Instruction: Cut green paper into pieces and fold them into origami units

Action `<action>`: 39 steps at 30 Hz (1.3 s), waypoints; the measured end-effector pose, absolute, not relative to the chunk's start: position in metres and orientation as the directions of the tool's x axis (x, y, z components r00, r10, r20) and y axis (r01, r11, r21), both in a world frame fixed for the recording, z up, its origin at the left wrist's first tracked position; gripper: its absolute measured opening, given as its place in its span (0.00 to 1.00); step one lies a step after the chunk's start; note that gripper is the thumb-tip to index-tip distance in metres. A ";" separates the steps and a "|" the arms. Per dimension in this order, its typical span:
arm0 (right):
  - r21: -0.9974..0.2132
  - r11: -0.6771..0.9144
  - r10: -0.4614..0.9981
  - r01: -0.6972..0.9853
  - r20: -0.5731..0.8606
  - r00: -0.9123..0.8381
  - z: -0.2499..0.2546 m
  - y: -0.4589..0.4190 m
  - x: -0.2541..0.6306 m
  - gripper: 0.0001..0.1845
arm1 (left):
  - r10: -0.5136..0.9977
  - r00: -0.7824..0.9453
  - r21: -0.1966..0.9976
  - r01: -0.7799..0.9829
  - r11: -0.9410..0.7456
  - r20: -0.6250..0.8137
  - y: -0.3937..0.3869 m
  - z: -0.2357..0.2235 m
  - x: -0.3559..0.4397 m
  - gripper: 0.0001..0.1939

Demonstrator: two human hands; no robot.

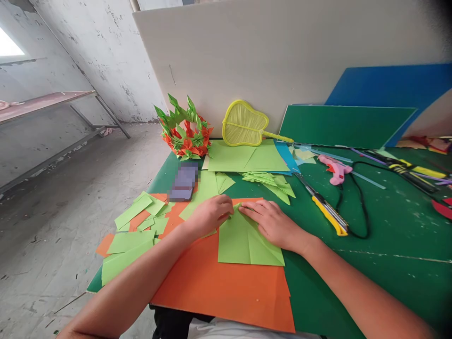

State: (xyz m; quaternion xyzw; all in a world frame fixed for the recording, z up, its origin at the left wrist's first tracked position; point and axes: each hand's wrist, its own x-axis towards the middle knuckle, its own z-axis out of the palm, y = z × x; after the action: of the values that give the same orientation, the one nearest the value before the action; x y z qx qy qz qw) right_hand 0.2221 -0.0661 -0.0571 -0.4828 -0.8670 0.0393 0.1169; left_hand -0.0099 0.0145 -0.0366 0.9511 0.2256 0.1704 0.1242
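A sheet of light green paper [247, 242] with crease lines lies on orange paper [226, 292] in front of me. My left hand [213, 213] is closed, its curled fingertips pinching the sheet's upper left edge, where a small flap lifts. My right hand [270, 219] rests on the upper right of the same sheet, fingers stretched out and lying on it, with the fingertips near the top corner. The two hands are close together but apart. Part of the sheet is hidden under the right hand.
Green paper scraps [132, 242] and a phone [183, 181] lie left. Behind are a paper-flower ring [187, 146], a yellow fan [243, 125], stacked green sheets [229, 157] and folded green pieces [277, 186]. A utility knife [326, 212] and pink glue gun [337, 169] lie right.
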 end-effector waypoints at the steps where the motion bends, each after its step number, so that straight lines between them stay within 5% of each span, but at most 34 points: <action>1: -0.182 0.533 0.845 0.827 0.167 -0.508 -0.057 -0.066 0.222 0.33 | 0.431 0.860 0.303 0.349 -0.887 0.274 0.016 -0.037 -0.010 0.08; 26: -0.203 0.530 0.848 0.824 0.151 -0.508 -0.057 -0.065 0.224 0.33 | 0.204 0.934 0.312 0.108 -0.944 0.293 0.037 -0.038 -0.017 0.12; 39: -0.206 0.519 0.855 0.829 0.136 -0.501 -0.055 -0.066 0.223 0.33 | 0.139 0.958 0.202 0.088 -0.975 0.250 0.035 -0.031 -0.014 0.13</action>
State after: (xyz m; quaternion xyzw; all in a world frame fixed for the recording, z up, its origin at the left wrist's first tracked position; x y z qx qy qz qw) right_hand 0.2229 -0.0658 -0.0549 -0.4869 -0.8646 0.0567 0.1103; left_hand -0.0143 0.0346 -0.0314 0.9850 0.0576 0.1323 0.0947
